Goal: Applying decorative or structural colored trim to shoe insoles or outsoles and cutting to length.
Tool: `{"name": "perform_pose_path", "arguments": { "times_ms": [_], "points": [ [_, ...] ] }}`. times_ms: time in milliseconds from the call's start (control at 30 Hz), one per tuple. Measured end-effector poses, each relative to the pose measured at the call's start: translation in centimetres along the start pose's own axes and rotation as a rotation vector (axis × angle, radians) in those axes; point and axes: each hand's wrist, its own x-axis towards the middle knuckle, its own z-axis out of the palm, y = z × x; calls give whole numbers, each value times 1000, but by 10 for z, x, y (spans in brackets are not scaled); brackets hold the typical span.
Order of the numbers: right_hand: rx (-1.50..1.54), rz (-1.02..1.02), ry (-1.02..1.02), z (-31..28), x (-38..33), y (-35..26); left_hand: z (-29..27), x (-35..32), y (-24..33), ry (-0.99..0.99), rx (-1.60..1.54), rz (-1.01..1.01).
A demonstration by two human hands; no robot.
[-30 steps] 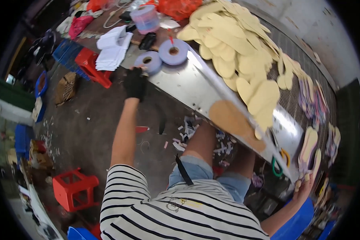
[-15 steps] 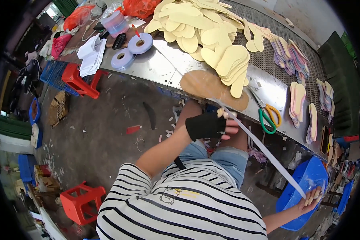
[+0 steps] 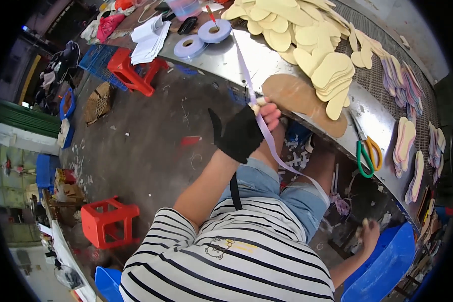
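My left hand, in a black fingerless glove, pinches a pale lilac tape near the table's front edge. The tape runs up to a roll with a red-handled tool standing in its core. Below the hand, its loose length droops across my thighs. My right hand is low on the right beside a blue tub, fingers partly bent and apart, with nothing visible in them. Nearest the left hand on the table lies a brown insole-shaped board, partly under a stack of cream insoles.
Green-and-orange-handled scissors stick out over the table edge. A second tape roll lies beside white papers. Paired insoles are at the right. Red stools and scraps are on the floor.
My left hand has moved up and left and closed on the tape. My right hand has come inward, away from the tape, which now hangs slack instead of stretched taut.
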Motion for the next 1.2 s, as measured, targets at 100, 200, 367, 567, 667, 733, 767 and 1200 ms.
{"name": "perform_pose_path", "arguments": {
  "times_ms": [100,200,367,567,667,733,767,1200],
  "points": [
    [683,-351,-237,-17,-22,-147,29,-24,-21,-88,99,-151],
    [849,-618,-552,5,-46,-272,28,-38,-42,-186,136,-291],
    [830,-705,-949,53,-53,-354,21,-56,-78,-369,619,-349],
    [780,-810,-842,13,-53,-283,-1,-23,-43,-291,488,-496],
    [613,-784,-870,-2,-46,-230,27,8,-44,-213,34,-419],
    [679,-726,-745,-25,-40,-188,16,30,-41,-96,16,-336],
    [790,-601,-566,-34,-43,-163,2,44,-43,-68,-146,-345],
    [-150,-181,573,-93,62,69,-15,39,-15,-88,-145,-116]
  ]
}}
